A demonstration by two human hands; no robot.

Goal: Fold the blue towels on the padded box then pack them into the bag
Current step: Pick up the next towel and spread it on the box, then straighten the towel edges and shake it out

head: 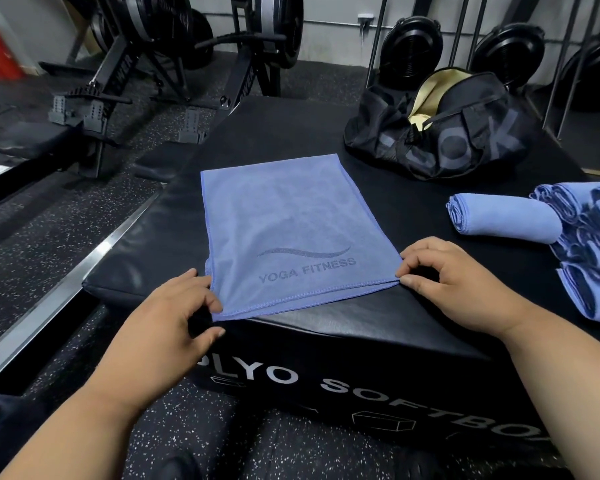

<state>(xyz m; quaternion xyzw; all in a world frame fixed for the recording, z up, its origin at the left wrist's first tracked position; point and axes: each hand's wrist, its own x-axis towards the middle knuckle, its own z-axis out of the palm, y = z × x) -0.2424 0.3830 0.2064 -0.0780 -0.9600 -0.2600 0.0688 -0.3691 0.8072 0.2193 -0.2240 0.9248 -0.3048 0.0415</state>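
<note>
A blue towel (pixel 291 226) printed "YOGA FITNESS" lies flat, doubled over, on the black padded box (pixel 413 327). My left hand (pixel 174 317) pinches its near left corner at the box's front edge. My right hand (pixel 454 278) pinches the near right corner. A rolled blue towel (pixel 499 218) lies to the right on the box, beside a pile of several more blue towels (pixel 593 251). The black duffel bag (pixel 444 129) stands open at the far right of the box, its pale yellow lining showing.
Rowing machines (pixel 146 64) stand on the speckled rubber floor to the left and behind the box. Black weight plates (pixel 413 46) lean on a rack behind the bag. A metal rail (pixel 59 292) runs along the floor left of the box.
</note>
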